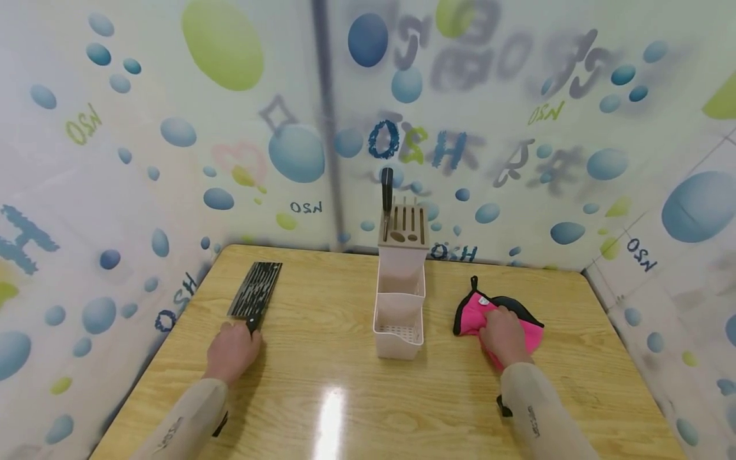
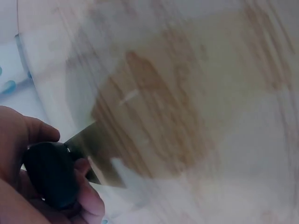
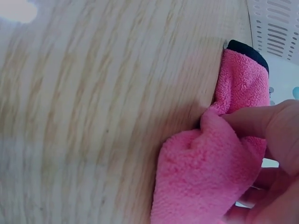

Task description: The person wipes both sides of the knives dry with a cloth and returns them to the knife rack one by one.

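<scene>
My left hand [image 1: 232, 348] grips the black handle [image 2: 52, 175] of a cleaver [image 1: 256, 291] on the left of the table. The cleaver's broad, dark-streaked blade points away from me. On the right, my right hand [image 1: 505, 335] pinches a pink cloth [image 1: 473, 314] with black edging and a hanging loop. In the right wrist view the fluffy cloth [image 3: 201, 172] bunches up between thumb and fingers. Midway between the hands stands a pale plastic knife holder [image 1: 399, 345] with a slotted top. One black-handled knife [image 1: 387, 190] sits upright in its left slot.
The wooden table [image 1: 322, 306] has its back edge close to a wall [image 1: 276, 223] patterned with blue and green dots and lettering. Side walls stand near its left and right edges. A bright light reflection [image 1: 329, 421] lies on the front of the tabletop.
</scene>
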`<control>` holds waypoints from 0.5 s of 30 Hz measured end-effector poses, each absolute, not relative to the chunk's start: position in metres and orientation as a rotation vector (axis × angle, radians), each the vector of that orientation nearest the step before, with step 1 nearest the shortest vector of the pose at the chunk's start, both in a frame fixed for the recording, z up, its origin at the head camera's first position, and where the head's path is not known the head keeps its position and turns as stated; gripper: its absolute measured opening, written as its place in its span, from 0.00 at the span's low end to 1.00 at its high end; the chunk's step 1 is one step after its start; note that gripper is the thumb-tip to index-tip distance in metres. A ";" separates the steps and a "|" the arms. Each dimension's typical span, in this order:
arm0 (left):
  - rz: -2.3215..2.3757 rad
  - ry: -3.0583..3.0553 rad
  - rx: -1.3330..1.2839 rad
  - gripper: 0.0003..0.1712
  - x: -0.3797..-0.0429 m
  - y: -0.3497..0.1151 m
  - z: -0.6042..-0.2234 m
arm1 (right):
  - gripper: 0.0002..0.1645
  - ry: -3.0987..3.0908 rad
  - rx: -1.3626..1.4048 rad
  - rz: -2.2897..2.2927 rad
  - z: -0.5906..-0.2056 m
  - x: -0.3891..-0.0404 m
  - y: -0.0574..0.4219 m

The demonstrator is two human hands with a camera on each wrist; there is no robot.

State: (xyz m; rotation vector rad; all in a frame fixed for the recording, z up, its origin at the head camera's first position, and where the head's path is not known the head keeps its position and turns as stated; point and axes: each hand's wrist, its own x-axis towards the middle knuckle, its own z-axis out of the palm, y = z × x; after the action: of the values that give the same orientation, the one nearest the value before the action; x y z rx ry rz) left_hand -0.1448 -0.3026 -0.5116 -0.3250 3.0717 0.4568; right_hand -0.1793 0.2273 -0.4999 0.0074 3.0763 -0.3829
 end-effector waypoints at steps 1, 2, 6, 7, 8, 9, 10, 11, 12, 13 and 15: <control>0.471 3.071 -0.330 0.23 -0.145 -0.303 -0.511 | 0.09 3.074 0.007 -0.389 -0.500 -0.180 0.228; 0.482 3.069 -0.333 0.23 -0.145 -0.303 -0.509 | 0.09 3.071 0.007 -0.397 -0.501 -0.180 0.229; 0.530 3.044 -0.357 0.24 -0.145 -0.303 -0.505 | 0.10 3.049 0.026 -0.508 -0.500 -0.183 0.237; 0.542 3.031 -0.367 0.23 -0.145 -0.303 -0.504 | 0.11 3.042 0.038 -0.540 -0.499 -0.183 0.239; 0.550 3.020 -0.376 0.23 -0.144 -0.303 -0.503 | 0.11 3.038 0.046 -0.573 -0.499 -0.184 0.242; 0.561 3.009 -0.389 0.22 -0.144 -0.303 -0.502 | 0.13 3.025 0.064 -0.608 -0.499 -0.184 0.244; 0.570 3.005 -0.397 0.22 -0.143 -0.302 -0.501 | 0.16 3.010 0.085 -0.644 -0.499 -0.184 0.247; 0.577 3.004 -0.404 0.21 -0.143 -0.302 -0.500 | 0.18 3.000 0.101 -0.673 -0.499 -0.185 0.249; 0.589 3.007 -0.404 0.22 -0.142 -0.302 -0.499 | 0.22 2.986 0.118 -0.696 -0.499 -0.185 0.251; 0.599 3.014 -0.405 0.21 -0.142 -0.301 -0.498 | 0.24 2.975 0.133 -0.719 -0.499 -0.186 0.253; 0.622 3.031 -0.400 0.21 -0.142 -0.301 -0.498 | 0.27 2.948 0.158 -0.757 -0.497 -0.186 0.256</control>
State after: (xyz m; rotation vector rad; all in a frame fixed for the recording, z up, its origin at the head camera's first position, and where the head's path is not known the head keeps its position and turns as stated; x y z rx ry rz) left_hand -0.1418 -0.3005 -0.4981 -0.4002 3.0306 0.6225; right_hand -0.1862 0.2555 -0.4973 0.1582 2.9476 -0.7566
